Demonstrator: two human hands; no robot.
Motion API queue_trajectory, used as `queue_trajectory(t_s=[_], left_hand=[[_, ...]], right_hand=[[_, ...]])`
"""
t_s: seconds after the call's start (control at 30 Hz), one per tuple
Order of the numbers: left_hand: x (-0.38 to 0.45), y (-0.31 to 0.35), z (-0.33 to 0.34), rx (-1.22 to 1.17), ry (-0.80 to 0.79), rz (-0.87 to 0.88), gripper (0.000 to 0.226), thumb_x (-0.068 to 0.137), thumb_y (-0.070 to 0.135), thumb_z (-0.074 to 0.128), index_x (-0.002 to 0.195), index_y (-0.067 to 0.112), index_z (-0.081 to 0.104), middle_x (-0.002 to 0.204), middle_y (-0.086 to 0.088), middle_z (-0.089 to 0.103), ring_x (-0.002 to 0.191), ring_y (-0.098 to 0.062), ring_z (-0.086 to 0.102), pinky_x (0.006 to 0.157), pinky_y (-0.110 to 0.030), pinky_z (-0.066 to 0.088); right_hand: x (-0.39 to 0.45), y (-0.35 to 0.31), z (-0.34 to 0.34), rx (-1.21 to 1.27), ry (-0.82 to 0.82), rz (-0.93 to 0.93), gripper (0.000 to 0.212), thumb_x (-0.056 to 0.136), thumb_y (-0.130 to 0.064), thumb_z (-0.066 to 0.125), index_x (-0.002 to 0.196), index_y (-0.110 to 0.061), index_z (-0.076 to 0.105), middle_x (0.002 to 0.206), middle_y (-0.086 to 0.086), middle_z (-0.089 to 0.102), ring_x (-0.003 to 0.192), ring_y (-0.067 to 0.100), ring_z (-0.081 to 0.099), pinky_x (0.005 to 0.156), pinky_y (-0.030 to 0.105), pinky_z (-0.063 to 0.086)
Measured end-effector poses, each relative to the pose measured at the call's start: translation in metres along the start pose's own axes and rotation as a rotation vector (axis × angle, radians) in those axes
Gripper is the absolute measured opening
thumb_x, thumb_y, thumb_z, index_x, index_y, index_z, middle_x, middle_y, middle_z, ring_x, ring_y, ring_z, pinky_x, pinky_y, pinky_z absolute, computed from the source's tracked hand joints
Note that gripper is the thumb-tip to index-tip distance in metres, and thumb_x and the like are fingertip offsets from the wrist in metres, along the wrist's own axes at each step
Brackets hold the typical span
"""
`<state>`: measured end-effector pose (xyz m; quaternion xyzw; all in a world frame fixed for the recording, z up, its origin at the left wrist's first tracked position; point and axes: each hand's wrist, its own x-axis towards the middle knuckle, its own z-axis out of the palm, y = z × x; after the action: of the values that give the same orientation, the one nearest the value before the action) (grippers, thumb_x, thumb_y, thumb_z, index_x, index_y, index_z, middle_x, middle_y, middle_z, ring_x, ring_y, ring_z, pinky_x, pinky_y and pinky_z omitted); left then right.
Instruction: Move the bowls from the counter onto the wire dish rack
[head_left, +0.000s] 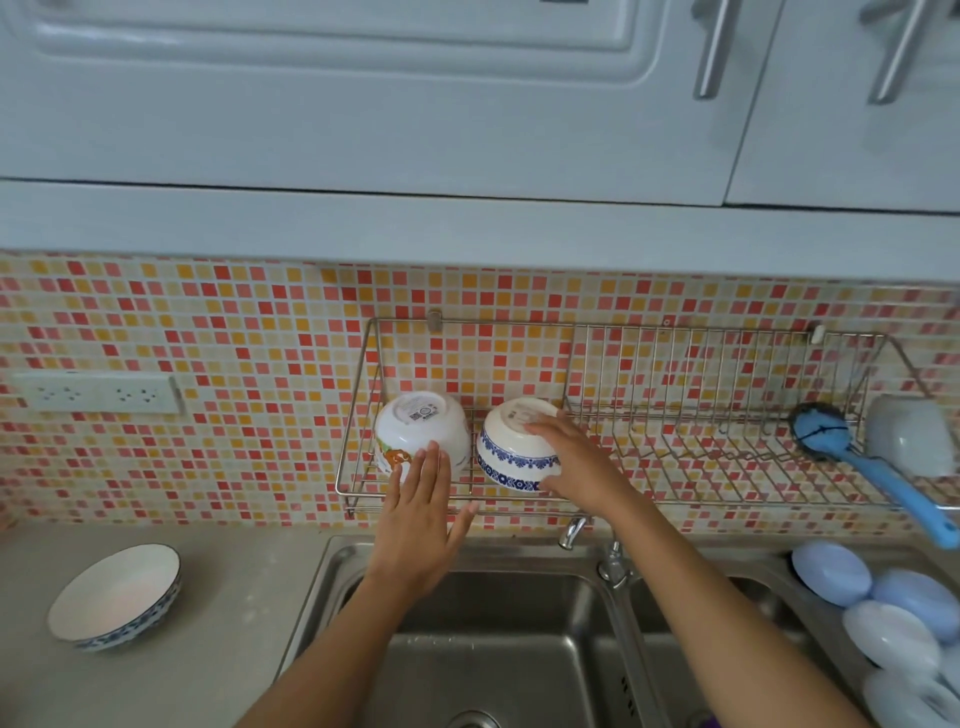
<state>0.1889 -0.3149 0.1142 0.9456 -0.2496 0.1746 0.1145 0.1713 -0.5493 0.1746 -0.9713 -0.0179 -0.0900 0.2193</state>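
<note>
— Starting at the left: shallow blue-rimmed bowl (117, 596) upright on the bench (228, 623), well apart from the wire dish rack (675, 415). Next to fetch.

— Left hand (415, 525) flat, fingers straight, tips touching the upturned flowered bowl (422, 435). Steady, then let go gently.

— Right hand (571, 457) curled over the upturned blue-patterned bowl (514, 447); seemingly gripping, thumb hidden. Seat squarely on the wires, just beside the first, before releasing.
</note>
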Motion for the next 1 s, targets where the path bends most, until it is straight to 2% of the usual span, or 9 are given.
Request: queue_trajectory(t_s=[0.07, 0.13, 0.27, 0.4, 0.53, 0.67, 0.77, 0.87, 1.0], left_hand=[[0.001, 0.001, -0.001, -0.011, 0.002, -0.016, 0.077, 0.086, 0.066, -0.007, 0.147, 0.020, -0.016, 0.153, 0.003, -0.025, 0.139, -0.016, -0.028, 0.111, -0.033, -0.023], [0.005, 0.001, -0.002, -0.039, 0.003, -0.029, 0.074, 0.086, 0.063, -0.007, 0.147, 0.021, -0.019, 0.152, 0.004, -0.029, 0.138, -0.014, -0.031, 0.111, -0.032, -0.026], [0.024, -0.011, -0.005, -0.050, 0.006, -0.062, 0.076, 0.085, 0.065, -0.007, 0.147, 0.022, -0.017, 0.154, 0.001, -0.026, 0.140, -0.022, -0.026, 0.112, -0.039, -0.016], [0.034, -0.020, -0.008, -0.006, -0.042, -0.085, 0.081, 0.079, 0.065, -0.015, 0.147, 0.022, -0.017, 0.154, 0.001, -0.025, 0.142, -0.027, -0.019, 0.114, -0.045, -0.009], [0.033, -0.021, -0.007, 0.018, -0.047, -0.079, 0.077, 0.082, 0.060, -0.014, 0.148, 0.021, -0.016, 0.155, 0.000, -0.024, 0.143, -0.029, -0.016, 0.116, -0.048, -0.004], [0.033, -0.022, -0.008, 0.006, -0.079, -0.082, 0.074, 0.085, 0.061, -0.011, 0.146, 0.021, -0.020, 0.154, 0.000, -0.026, 0.142, -0.028, -0.019, 0.117, -0.051, -0.001], [0.023, -0.026, -0.012, 0.008, -0.098, -0.065, 0.071, 0.091, 0.059, 0.000, 0.147, 0.019, -0.019, 0.155, 0.000, -0.024, 0.142, -0.024, -0.020, 0.118, -0.049, -0.004], [0.000, -0.042, -0.021, -0.044, -0.070, -0.026, 0.068, 0.095, 0.056, 0.008, 0.148, 0.019, -0.012, 0.156, 0.000, -0.017, 0.142, -0.019, -0.021, 0.116, -0.040, -0.013], [-0.052, -0.089, -0.054, -0.130, 0.066, 0.006, 0.053, 0.100, 0.045, 0.020, 0.149, 0.024, 0.018, 0.157, 0.003, 0.015, 0.145, -0.014, 0.005, 0.116, -0.033, -0.007]], right_hand=[[-0.004, -0.003, 0.002, 0.015, 0.008, 0.011, 0.076, 0.087, -0.010, 0.065, 0.151, -0.026, 0.029, 0.163, -0.005, 0.014, 0.151, 0.017, 0.006, 0.119, 0.045, 0.024], [-0.009, -0.008, 0.009, -0.063, 0.024, 0.016, 0.071, 0.093, -0.029, 0.055, 0.154, -0.026, 0.019, 0.164, -0.007, 0.006, 0.151, 0.016, 0.000, 0.119, 0.047, 0.023], [-0.014, -0.014, 0.027, -0.339, 0.063, -0.016, 0.075, 0.097, -0.061, 0.025, 0.155, -0.027, -0.007, 0.159, -0.008, -0.020, 0.148, 0.016, -0.017, 0.122, 0.046, 0.002], [-0.014, -0.013, 0.029, -0.378, 0.040, 0.007, 0.075, 0.095, -0.066, 0.012, 0.155, -0.027, -0.012, 0.156, -0.010, -0.024, 0.145, 0.014, -0.023, 0.122, 0.046, -0.002], [-0.014, -0.016, 0.030, -0.382, 0.046, 0.055, 0.080, 0.094, -0.067, 0.012, 0.154, -0.022, -0.013, 0.153, -0.009, -0.027, 0.141, 0.011, -0.026, 0.122, 0.046, -0.003], [-0.011, -0.013, 0.033, -0.370, 0.049, 0.097, 0.086, 0.091, -0.071, 0.008, 0.154, -0.018, -0.015, 0.161, -0.001, -0.019, 0.147, 0.016, -0.019, 0.122, 0.046, 0.000], [-0.018, -0.018, 0.041, -0.415, 0.114, 0.144, 0.082, 0.094, -0.065, 0.005, 0.155, -0.013, -0.009, 0.163, 0.005, -0.010, 0.150, 0.019, -0.009, 0.123, 0.045, 0.003], [-0.034, -0.035, 0.061, -0.370, 0.307, 0.172, 0.073, 0.099, -0.054, 0.006, 0.154, -0.006, 0.017, 0.162, 0.012, 0.015, 0.150, 0.024, 0.010, 0.122, 0.049, 0.009], [-0.048, -0.088, 0.111, -0.208, 0.464, 0.016, 0.060, 0.098, -0.047, 0.034, 0.145, -0.011, 0.043, 0.154, 0.011, 0.036, 0.146, 0.026, 0.026, 0.120, 0.053, 0.007]])
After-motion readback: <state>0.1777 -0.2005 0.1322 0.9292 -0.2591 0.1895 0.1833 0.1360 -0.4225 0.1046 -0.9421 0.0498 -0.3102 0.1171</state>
